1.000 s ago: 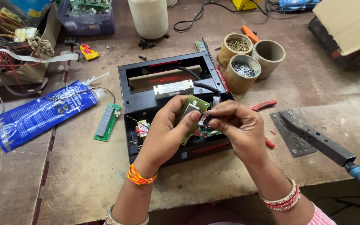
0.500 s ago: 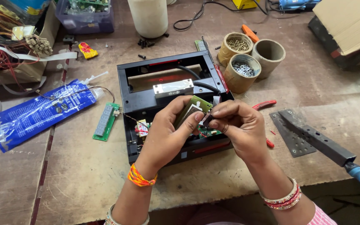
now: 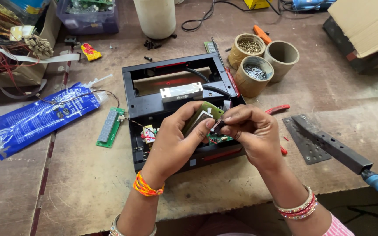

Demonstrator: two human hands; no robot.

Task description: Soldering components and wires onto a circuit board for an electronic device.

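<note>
Left hand (image 3: 176, 140) gripped a small green display board (image 3: 202, 117), fingers curled round its left side, thumb pressed near its lower right edge. Right hand (image 3: 252, 133) met it from the right, fingertips pinched on the board's right edge where a short row of pins (image 3: 217, 125) showed; what exactly was pinched could not be told. Both hands were together, touching around the board, held just above the near half of a black open casing (image 3: 171, 102). The board sat between the two hands, tilted. Inside the casing: a silver metal bar (image 3: 181, 92) farther back, a small green circuit board (image 3: 217, 139) just under the hands. Left of the casing lay a green digit display strip (image 3: 109, 127), then a blue plastic bag (image 3: 36, 117). Far right stood three cardboard cups (image 3: 253, 75) with screws and washers. Right of the hands lay a perforated dark metal bracket (image 3: 316, 140) and a red-handled tool (image 3: 278, 108). All rested on a worn wooden table (image 3: 88, 183).
</note>
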